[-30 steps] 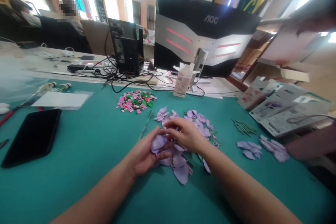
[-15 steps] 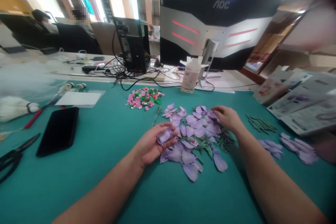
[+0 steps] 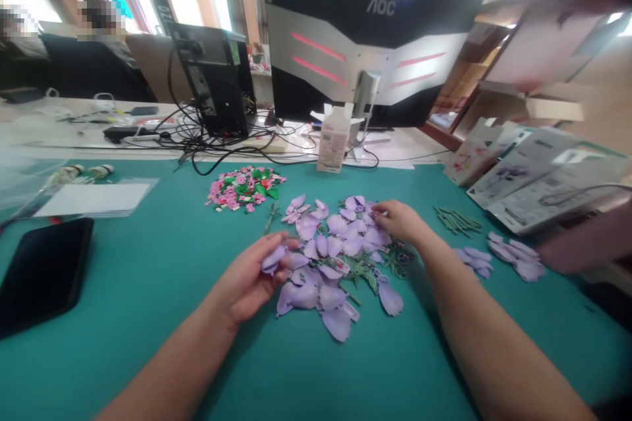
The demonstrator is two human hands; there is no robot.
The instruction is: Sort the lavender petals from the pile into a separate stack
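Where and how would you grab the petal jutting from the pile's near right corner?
Pinch the petal by its side edges near the broad end, probably best coming from the near right: that rounded end juts onto the mat, facing the person, while the narrow end runs back into the pile.

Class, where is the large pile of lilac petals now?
In the head view, the lilac pile lies just right of centre on the green mat, between the left hand and right hand.
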